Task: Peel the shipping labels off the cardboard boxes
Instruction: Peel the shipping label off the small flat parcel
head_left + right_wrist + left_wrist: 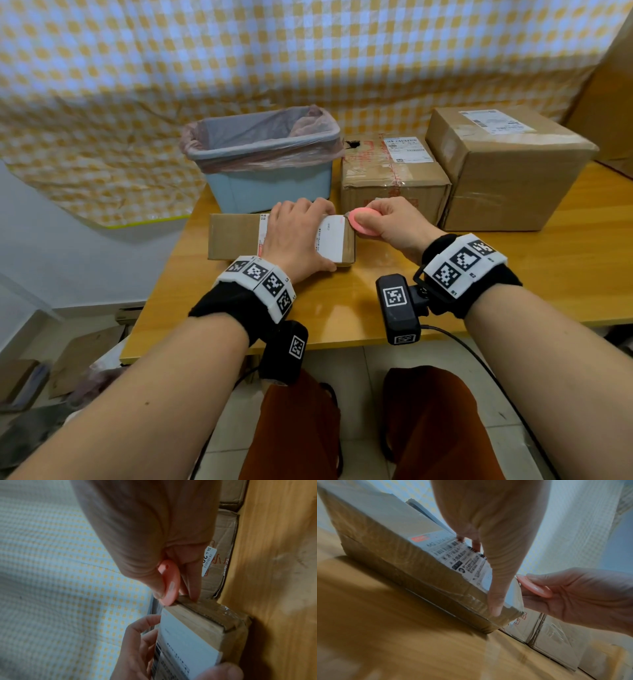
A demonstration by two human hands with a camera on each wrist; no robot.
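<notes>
A flat cardboard box (236, 240) lies on the wooden table (342, 308) with a white shipping label (332, 240) on its top. My left hand (298, 236) grips this box, thumb (496, 599) against the near side and fingers over the far edge. My right hand (387, 222) pinches a round pink scraper (363, 222). The scraper's tip (169, 601) meets the label's far right corner (165, 610). In the left wrist view the printed label (465, 561) lies flat on the box (393, 555). My left palm hides the middle of the label.
A light blue bin (263, 161) with a pink liner stands behind the flat box. To its right sit a medium box (394, 178) with a label (407, 149) and a large box (507, 171) with a label (496, 121). Checked cloth hangs behind.
</notes>
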